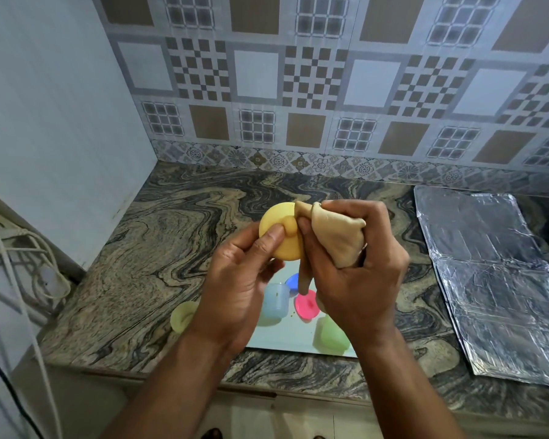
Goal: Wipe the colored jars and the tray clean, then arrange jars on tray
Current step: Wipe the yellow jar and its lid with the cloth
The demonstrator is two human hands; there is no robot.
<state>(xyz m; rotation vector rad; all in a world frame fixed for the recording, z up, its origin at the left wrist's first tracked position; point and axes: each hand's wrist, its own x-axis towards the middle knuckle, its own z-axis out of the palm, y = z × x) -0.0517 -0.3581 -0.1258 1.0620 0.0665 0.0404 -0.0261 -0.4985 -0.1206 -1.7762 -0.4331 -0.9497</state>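
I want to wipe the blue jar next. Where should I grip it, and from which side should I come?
Probably grip the blue jar round its side wall, coming from above and the left. It stands open on the tray, and the pink lid crowds its right side.

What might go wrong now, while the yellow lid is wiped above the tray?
1. The left hand grips the yellow lid only at one edge; pushed by the cloth, it may slip onto the blue jar and pink lid below.
2. The green jar stands near the tray front edge; a forearm might knock it.
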